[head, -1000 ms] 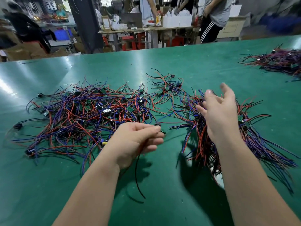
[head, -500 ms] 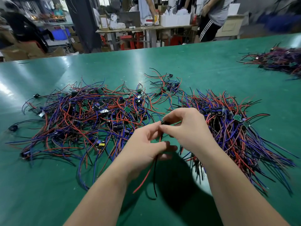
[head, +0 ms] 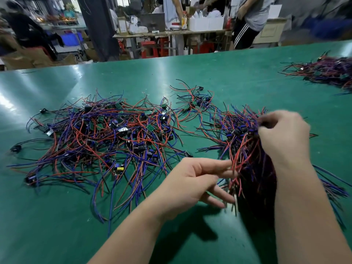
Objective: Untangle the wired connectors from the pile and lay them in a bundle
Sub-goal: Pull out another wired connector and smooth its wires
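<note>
A tangled pile (head: 106,138) of red, blue and black wired connectors spreads over the left and middle of the green table (head: 57,216). To its right lies a tidier bundle (head: 245,149) of the same wires, ends fanned toward me. My right hand (head: 283,136) hovers over the top of the bundle, its fingers curled and pinching a small dark connector there. My left hand (head: 192,181) is at the bundle's near left side, fingers straight and spread, their tips touching the wire ends.
A second heap of wires (head: 323,71) lies at the table's far right edge. A small loose cluster (head: 194,101) sits behind the main pile. Beyond the table are workbenches (head: 171,33), boxes and standing people.
My right hand has carried the connector from between both hands to the top of the bundle on the right. My left hand let go, opened, and moved right to the wire ends.
</note>
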The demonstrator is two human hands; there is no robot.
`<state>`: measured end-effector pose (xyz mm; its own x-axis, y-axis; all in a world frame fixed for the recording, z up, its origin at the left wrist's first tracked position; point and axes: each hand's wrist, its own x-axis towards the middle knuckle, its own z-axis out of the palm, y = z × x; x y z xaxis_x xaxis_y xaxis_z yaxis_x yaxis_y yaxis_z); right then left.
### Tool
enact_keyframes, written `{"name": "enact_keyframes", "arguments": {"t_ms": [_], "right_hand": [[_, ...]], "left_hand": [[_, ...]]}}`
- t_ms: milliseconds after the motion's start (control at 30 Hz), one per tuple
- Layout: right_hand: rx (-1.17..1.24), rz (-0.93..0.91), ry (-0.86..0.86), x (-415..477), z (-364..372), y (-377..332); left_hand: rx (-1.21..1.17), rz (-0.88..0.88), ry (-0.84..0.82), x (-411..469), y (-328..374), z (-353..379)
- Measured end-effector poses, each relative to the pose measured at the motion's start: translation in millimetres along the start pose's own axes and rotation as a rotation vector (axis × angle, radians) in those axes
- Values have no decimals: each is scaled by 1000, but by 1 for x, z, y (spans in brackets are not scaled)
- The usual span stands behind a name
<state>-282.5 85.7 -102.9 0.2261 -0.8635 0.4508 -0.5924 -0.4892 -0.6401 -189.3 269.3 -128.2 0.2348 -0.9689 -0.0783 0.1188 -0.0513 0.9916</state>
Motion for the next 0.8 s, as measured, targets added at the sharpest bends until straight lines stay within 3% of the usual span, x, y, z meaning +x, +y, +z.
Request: {"name": "enact_keyframes", "arguments": {"t_ms": [100,233,300,433,533,633,800], "right_hand": [[-79,90,-127,-2,-3,2],[-84,119,-112,-1,-4,2],[-102,90,-135,-1,-4,1],[-54,-62,-56,-7,-2,-12],[110,-166,-21,-20,2,-29],[256,-217,-210,-35,10,-44],[271,-201,-416,-45,18,-49]], "left_hand": [[189,-9,168,1,-3,-3],[875,191,567,5,-9,-25],[1112,189,582,7,-15,-36],[1381,-41,507,11,-32,-46],[1461,-29,520,13,-38,-47],[1470,68,615,14,-34,-49],[1029,434,768,9,-13,-48]]}}
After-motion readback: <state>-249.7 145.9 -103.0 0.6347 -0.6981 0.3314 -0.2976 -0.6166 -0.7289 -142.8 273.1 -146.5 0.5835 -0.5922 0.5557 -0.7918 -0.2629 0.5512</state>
